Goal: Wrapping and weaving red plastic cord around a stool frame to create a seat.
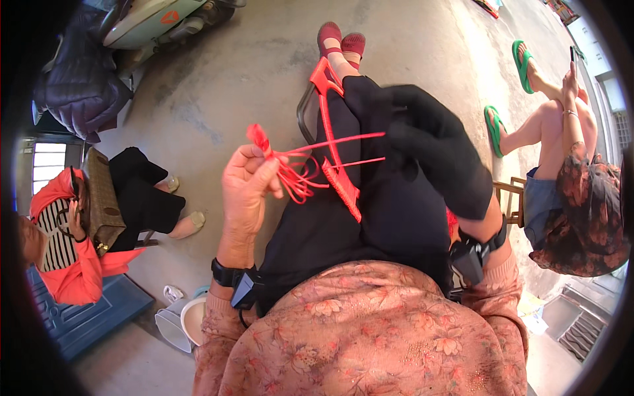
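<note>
Head | left hand (251, 175) pinches red cord (261, 141) | strands point right, axis near-level

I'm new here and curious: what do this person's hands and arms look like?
The left hand is bare; the right hand has a blurred black covering, perhaps a glove. Both wrists wear black straps with dark boxes. The sleeves are pinkish-brown with a floral print.
</note>
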A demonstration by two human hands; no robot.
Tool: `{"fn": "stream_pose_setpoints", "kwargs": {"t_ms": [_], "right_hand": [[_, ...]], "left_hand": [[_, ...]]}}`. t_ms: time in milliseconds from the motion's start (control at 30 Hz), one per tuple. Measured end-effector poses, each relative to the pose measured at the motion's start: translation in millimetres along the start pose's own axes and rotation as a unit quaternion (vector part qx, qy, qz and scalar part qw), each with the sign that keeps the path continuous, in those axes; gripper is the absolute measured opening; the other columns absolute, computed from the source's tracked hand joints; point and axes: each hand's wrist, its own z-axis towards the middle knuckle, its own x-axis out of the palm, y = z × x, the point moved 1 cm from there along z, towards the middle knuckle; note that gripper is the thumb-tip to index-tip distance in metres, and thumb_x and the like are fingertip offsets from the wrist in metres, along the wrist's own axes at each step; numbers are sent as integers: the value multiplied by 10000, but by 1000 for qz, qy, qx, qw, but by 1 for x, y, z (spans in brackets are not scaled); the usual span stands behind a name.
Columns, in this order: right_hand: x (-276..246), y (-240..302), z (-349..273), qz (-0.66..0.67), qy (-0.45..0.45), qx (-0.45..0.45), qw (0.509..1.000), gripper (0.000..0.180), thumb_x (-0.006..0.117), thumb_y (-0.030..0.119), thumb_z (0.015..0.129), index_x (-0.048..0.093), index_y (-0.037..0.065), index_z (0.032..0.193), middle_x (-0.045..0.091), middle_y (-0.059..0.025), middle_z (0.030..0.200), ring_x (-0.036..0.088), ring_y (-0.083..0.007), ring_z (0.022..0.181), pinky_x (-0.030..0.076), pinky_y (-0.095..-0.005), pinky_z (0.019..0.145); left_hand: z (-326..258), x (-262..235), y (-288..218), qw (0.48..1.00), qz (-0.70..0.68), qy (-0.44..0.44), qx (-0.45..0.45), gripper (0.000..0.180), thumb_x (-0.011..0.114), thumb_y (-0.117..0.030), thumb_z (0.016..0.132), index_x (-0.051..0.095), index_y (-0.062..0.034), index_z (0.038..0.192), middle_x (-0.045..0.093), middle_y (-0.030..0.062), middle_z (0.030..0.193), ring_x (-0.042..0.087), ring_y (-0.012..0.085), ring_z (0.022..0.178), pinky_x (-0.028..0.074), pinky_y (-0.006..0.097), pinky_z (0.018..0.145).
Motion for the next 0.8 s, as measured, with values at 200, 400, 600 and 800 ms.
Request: {"fn": "stream_pose_setpoints", "kwargs": {"t_ms": [200,400,600,800], "right_hand": [[1,-56,45,-505,-13,-110,856,297,674,42,764,676,75,1060,654,-88,902,630,-197,820,495,-288,756],[0,-57,38,-451,16,-117,885,218,646,106,814,663,45,1023,660,-117,926,638,-255,822,497,-311,716],[14,-16,-28,-18,-80,-80,993,354,583,71,840,575,-69,1165,609,-128,1175,588,-186,1056,463,-319,901],[17,-29,-77,198,28,-172,965,260,608,103,835,548,-2,1065,613,-187,1086,548,-283,1084,441,-404,910]], "left_hand": [[17,12,14,983,158,23,-91,93,611,-71,884,605,-22,963,650,33,745,434,7,465,323,165,393],[20,11,17,984,174,21,23,118,625,-82,881,614,-36,989,623,-3,809,521,31,610,385,154,477],[-9,15,-15,932,-156,307,-114,225,562,-223,927,573,-6,982,628,195,1059,650,198,832,539,247,582],[-29,51,6,885,-341,270,-165,423,534,-469,904,574,-48,927,532,187,1243,540,267,1123,526,295,668]]}}
